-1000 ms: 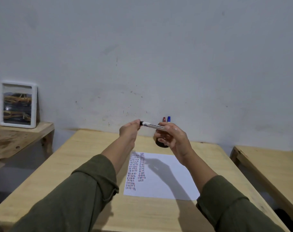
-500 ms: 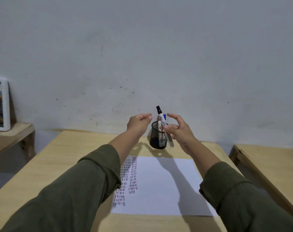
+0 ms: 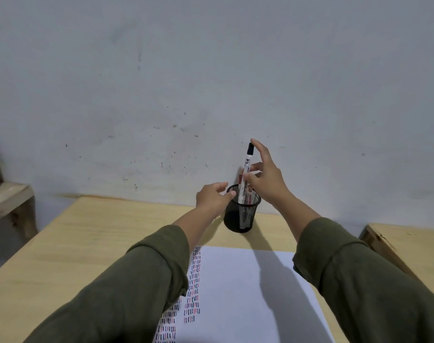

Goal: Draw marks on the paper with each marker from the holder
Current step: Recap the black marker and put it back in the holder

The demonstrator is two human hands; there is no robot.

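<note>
A black mesh holder [image 3: 240, 214] stands at the far side of the wooden table [image 3: 87, 238]. My right hand [image 3: 265, 179] grips a white marker with a black cap [image 3: 247, 169], held upright with its lower end inside the holder. Another marker stands in the holder, mostly hidden behind my fingers. My left hand [image 3: 212, 198] rests against the holder's left rim, fingers loosely curled and holding nothing. A white paper [image 3: 235, 293] lies near me, with columns of short black, red and blue marks along its left side, partly covered by my left sleeve.
A grey wall rises right behind the table. A lower wooden bench [image 3: 409, 246] stands to the right and a wooden shelf [image 3: 8, 199] to the left. My arms' shadows fall across the paper.
My two hands came apart from the capped marker. My right hand tipped it upright and lowered it into the holder, while my left hand moved to the holder's rim. The view shifted closer.
</note>
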